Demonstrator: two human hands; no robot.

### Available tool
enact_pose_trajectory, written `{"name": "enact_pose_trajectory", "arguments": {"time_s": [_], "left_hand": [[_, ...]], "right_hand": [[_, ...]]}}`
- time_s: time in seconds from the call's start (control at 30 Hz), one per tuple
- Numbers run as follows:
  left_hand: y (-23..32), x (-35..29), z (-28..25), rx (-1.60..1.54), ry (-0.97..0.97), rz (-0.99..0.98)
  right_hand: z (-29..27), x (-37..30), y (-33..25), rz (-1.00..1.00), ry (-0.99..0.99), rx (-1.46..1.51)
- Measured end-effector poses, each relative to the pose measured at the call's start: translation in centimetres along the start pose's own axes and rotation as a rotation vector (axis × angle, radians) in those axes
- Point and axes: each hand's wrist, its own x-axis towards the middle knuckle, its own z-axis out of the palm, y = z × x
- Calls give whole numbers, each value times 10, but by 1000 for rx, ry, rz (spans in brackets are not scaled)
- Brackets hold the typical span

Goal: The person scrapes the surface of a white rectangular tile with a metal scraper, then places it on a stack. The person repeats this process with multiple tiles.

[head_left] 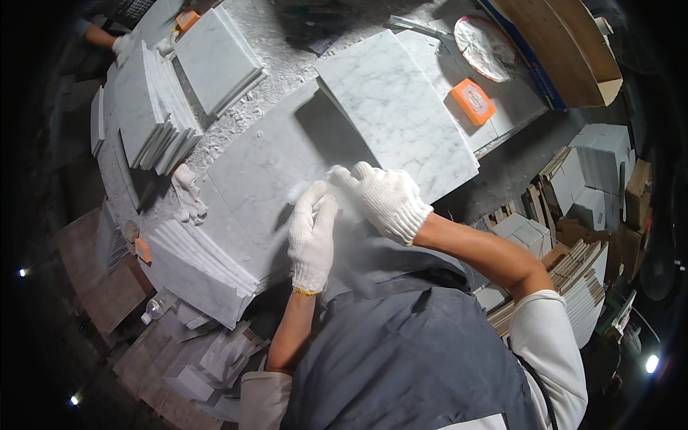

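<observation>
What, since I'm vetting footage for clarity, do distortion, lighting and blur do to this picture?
In the head view, straight edges bend toward a dark rim; a lamp glares at lower right; a dark shadow lies left of the large marbled tiles; pale haze, dust or blur, softens the space between left hand and right hand.

The head camera looked steeply down from above the apron [408, 358], close over the left hand [313, 233] and right hand [390, 201], facing across the table [283, 72]; its fisheye view ended in a dark, curved rim.
</observation>
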Motion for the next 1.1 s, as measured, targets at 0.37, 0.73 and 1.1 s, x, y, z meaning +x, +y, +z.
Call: {"name": "enact_pose_trajectory", "arguments": {"time_s": [0.37,0.73,1.1], "left_hand": [[-17,7,23,127,-31,-60],[-5,8,55,-38,-215,-145],[7,14,79,62,-171,-246]], "right_hand": [[-9,-35,36,51,486,161],[-12,-82,102,186,451,-158],[-22,-132,115,-145,644,388]]}}
